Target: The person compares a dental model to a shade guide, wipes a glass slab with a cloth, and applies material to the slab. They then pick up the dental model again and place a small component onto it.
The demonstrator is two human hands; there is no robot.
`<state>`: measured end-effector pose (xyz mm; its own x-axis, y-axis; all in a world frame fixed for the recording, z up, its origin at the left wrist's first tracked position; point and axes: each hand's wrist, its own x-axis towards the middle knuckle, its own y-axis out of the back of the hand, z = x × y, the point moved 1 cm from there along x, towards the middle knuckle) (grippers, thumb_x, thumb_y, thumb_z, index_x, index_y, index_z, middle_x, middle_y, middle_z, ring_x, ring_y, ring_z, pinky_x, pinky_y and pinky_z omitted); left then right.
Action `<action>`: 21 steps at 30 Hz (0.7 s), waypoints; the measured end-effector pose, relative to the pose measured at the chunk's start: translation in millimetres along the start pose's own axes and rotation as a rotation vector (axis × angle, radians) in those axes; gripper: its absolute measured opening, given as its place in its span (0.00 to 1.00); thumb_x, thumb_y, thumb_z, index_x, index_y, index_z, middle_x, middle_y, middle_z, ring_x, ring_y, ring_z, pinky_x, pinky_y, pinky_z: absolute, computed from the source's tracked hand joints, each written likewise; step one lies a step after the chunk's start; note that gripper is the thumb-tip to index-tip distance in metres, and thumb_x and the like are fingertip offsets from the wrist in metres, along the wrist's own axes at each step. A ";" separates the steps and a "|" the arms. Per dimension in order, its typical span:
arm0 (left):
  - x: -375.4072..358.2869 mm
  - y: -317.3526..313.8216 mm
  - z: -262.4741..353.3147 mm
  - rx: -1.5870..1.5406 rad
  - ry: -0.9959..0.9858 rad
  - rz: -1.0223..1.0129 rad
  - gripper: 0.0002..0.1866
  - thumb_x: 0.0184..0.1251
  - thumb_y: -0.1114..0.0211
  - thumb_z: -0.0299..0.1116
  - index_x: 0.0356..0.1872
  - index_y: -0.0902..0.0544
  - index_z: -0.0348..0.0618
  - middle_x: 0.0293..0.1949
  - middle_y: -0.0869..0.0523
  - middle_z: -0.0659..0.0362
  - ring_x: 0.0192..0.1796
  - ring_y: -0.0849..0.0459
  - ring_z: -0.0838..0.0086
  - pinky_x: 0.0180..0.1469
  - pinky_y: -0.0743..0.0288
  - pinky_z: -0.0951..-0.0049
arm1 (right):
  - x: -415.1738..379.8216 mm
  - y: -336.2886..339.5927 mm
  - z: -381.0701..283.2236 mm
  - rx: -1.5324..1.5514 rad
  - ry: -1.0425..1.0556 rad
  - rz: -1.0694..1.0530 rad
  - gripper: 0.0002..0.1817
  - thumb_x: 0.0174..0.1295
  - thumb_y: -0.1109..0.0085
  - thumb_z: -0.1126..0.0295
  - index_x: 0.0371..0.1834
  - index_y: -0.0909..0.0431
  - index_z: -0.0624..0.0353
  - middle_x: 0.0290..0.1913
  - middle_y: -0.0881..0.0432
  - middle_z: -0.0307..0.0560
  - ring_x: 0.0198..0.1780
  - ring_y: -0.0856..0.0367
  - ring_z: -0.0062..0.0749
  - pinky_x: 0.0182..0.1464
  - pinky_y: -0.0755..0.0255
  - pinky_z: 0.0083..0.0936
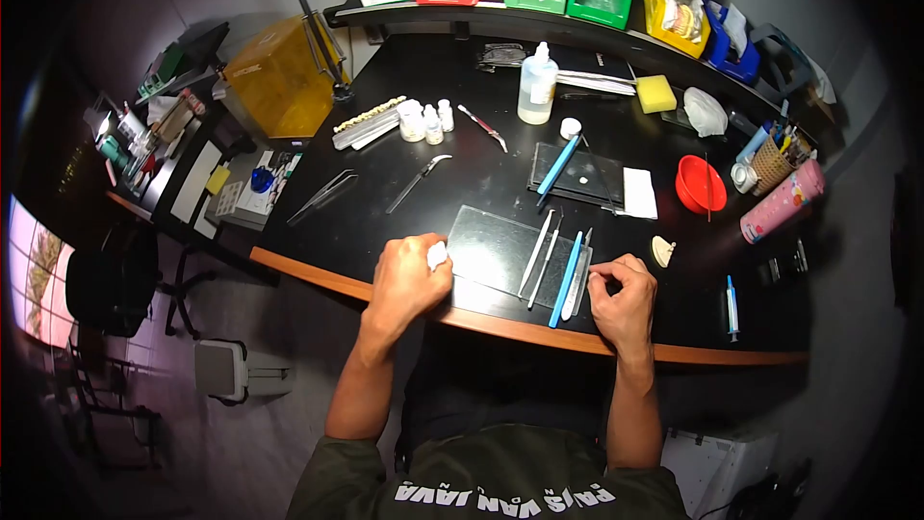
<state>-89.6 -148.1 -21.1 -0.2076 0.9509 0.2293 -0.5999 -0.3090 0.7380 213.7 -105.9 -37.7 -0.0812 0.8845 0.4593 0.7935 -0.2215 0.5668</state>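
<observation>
My left hand (412, 274) is closed at the front edge of the table, holding a small white piece (437, 254) that looks like a wad of tissue or cotton. Beside it lies a clear glass slab (486, 248). On the slab's right part rest two slim metal instruments (536, 255), a blue-handled instrument (567, 281) and a grey tool with a white end (577, 289). My right hand (626, 300) is curled just right of these tools, thumb and fingertips together. Whatever its fingertips hold, if anything, I cannot make out.
Tweezers (324, 195), a curved-tip instrument (419, 183) and small white bottles (412, 122) lie to the left. A clear squeeze bottle (537, 87) stands behind. Rightward are a red bowl (693, 195), a dental cast (662, 250), a pink bottle (782, 200) and a syringe (732, 308).
</observation>
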 end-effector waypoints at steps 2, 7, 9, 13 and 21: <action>-4.5 -8.0 -2.5 0.015 -0.090 0.052 0.19 0.59 0.35 0.30 0.48 0.10 0.28 0.31 0.12 0.36 0.34 0.08 0.48 0.42 0.16 0.61 | -0.4 0.0 -0.6 -0.013 0.016 0.020 0.03 0.54 0.33 0.77 0.30 0.12 0.65 0.28 0.18 0.49 0.34 0.19 0.41 0.39 0.25 0.36; -15.1 -11.0 15.0 0.002 -0.068 -0.017 0.19 0.59 0.34 0.31 0.49 0.10 0.29 0.28 0.13 0.36 0.33 0.10 0.45 0.41 0.16 0.57 | -2.4 1.8 3.4 -0.053 -0.083 0.096 0.04 0.52 0.36 0.77 0.25 0.14 0.66 0.25 0.20 0.49 0.30 0.20 0.42 0.35 0.27 0.37; -21.2 -13.4 21.0 0.019 -0.062 -0.030 0.19 0.59 0.34 0.31 0.49 0.10 0.30 0.28 0.13 0.36 0.34 0.09 0.45 0.42 0.16 0.56 | -2.2 6.0 2.0 -0.102 -0.119 0.107 0.04 0.52 0.36 0.77 0.24 0.15 0.66 0.25 0.20 0.49 0.30 0.20 0.42 0.35 0.28 0.38; -27.9 -13.9 31.8 0.043 -0.028 -0.093 0.22 0.59 0.32 0.33 0.53 0.11 0.30 0.28 0.12 0.37 0.35 0.09 0.45 0.45 0.15 0.54 | -2.0 9.5 2.3 -0.092 -0.155 0.111 0.04 0.51 0.36 0.78 0.22 0.18 0.67 0.24 0.21 0.49 0.27 0.21 0.42 0.33 0.29 0.37; -38.9 -13.5 38.1 -0.039 -0.079 -0.123 0.22 0.63 0.33 0.33 0.56 0.17 0.32 0.26 0.14 0.40 0.32 0.11 0.45 0.42 0.18 0.52 | -1.7 14.3 9.2 -0.117 -0.160 0.138 0.05 0.53 0.37 0.81 0.22 0.23 0.69 0.23 0.24 0.50 0.23 0.23 0.39 0.28 0.33 0.35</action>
<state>-44.0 -180.3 -15.9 -0.0706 0.9794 0.1892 -0.6469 -0.1893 0.7387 230.8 -106.8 -36.6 0.1268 0.8944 0.4289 0.7146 -0.3823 0.5858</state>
